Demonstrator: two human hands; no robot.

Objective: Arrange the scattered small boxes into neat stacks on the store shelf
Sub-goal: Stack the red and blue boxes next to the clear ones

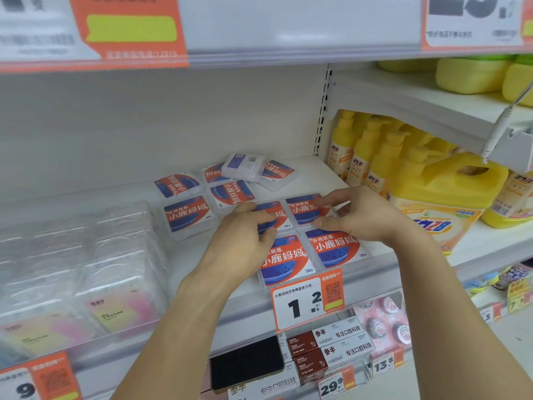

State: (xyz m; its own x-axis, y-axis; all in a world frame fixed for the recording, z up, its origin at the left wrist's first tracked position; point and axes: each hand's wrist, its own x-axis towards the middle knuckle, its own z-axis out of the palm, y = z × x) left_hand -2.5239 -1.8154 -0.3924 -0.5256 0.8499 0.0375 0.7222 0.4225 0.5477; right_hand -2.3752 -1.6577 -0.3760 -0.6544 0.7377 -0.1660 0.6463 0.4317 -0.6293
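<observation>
Pinching flat square clear-plastic boxes, left hand (pixel 245 235) on one box (pixel 272 216) (glossy label), right hand (pixel 356 215) on its neighbour (pixel 307 209).

My left grip (pixel 248 232) and right grip (pixel 354 215) touch small boxes (pixel 288 259) of clear, glossy plastic with shiny printed labels. The shelf (pixel 115 134) looks like smooth, matt painted metal. The price tag (pixel 307 301) is paper behind a glossy strip.
</observation>
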